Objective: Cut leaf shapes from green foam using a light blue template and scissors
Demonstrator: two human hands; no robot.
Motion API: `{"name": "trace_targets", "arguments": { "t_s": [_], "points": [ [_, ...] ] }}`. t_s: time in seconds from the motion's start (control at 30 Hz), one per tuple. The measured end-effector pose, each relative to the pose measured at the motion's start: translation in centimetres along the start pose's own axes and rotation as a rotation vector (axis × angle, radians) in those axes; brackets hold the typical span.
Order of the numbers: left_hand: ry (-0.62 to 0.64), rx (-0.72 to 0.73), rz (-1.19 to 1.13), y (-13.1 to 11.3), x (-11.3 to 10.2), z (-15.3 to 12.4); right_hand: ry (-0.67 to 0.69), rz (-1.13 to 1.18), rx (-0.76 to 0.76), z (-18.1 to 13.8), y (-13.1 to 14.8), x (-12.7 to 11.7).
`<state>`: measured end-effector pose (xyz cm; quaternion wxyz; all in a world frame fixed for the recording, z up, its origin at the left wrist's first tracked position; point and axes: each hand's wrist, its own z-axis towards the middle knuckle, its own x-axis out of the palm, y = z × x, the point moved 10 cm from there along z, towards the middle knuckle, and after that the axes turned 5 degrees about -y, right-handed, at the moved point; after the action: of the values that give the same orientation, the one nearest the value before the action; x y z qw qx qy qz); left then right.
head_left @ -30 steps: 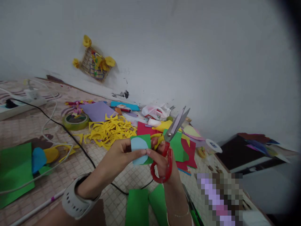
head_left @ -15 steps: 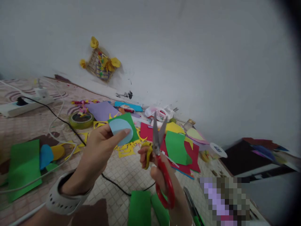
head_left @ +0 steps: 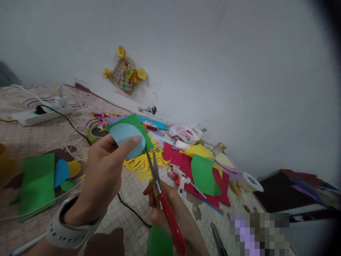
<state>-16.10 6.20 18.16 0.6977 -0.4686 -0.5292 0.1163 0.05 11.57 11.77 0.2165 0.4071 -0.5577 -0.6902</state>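
Pinched in my left hand (head_left: 106, 163) is a light blue rounded paper shape (head_left: 124, 133), laid over a green paper piece (head_left: 137, 124). The thumb presses on the blue one's face; the other fingers are behind. A pale watch strap circles that wrist. My right hand (head_left: 170, 206) grips scissors (head_left: 160, 193) with one red and one yellow handle. Their blades are slightly parted, tips up at the lower right edge of the green paper; I cannot tell if they touch it. Yellow paper scraps (head_left: 141, 163) lie behind the hands.
Right of the hands lie red sheets (head_left: 170, 151), a cut green sheet (head_left: 204, 174), a glue gun (head_left: 183, 177) and a cutter knife (head_left: 218, 238). At left are a power strip (head_left: 45, 115), cables, a tape roll (head_left: 97, 134) and green paper (head_left: 38, 181). A wall stands behind.
The scissors have moved left to the held paper, and their blades have closed partway. The papers in my left hand appear larger and nearer. The whole view has shifted slightly.
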Motion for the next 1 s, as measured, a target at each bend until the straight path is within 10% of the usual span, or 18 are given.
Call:
{"name": "trace_targets", "arguments": {
  "t_s": [1.0],
  "points": [
    [0.268,-0.045,0.208,3.8,2.1,-2.7,-0.114,0.046,-0.116,-0.1,0.7,-1.5]
  ]
}}
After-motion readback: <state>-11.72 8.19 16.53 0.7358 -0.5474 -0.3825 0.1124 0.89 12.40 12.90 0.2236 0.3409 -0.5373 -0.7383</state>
